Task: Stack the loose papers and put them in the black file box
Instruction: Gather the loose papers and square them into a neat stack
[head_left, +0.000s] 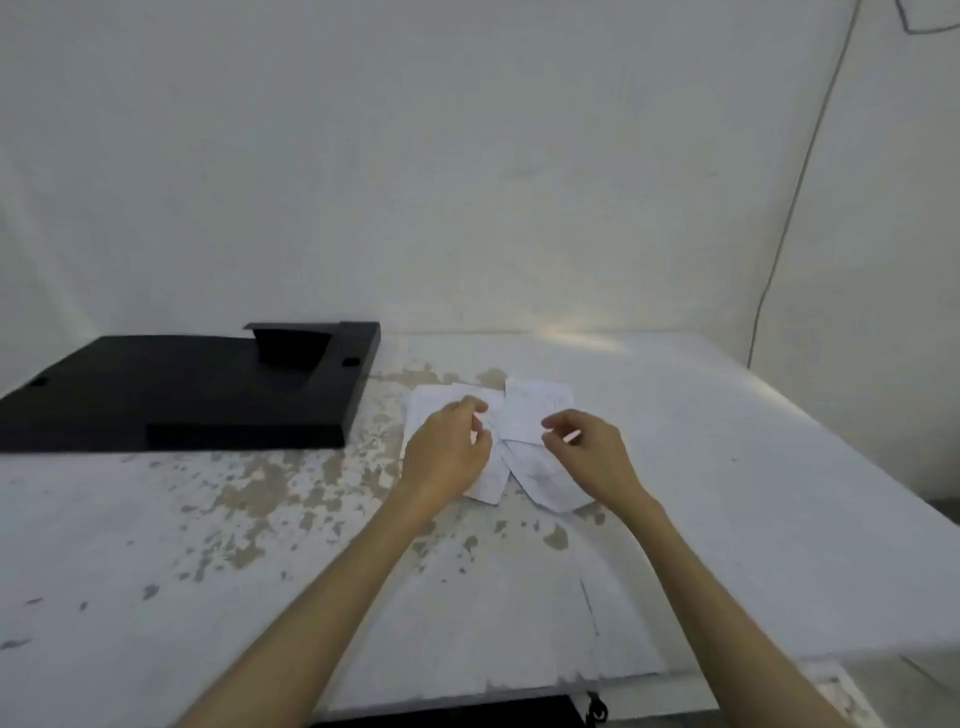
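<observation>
Several loose white papers (535, 415) lie overlapping and askew on the table's middle. My left hand (447, 452) rests on the left sheets with its fingers curled at a paper's edge. My right hand (587, 452) hovers over the right sheets, fingers curled, thumb and forefinger close together; whether it grips a sheet is unclear. The black file box (182, 384) lies flat at the table's far left, a hand's width from the papers.
The white table (260, 545) has worn, peeling patches. A white wall stands right behind it, with a thin cable (795, 197) running down at the right. The table's right edge slants away near the right hand. A dark object (457, 712) shows at the near edge.
</observation>
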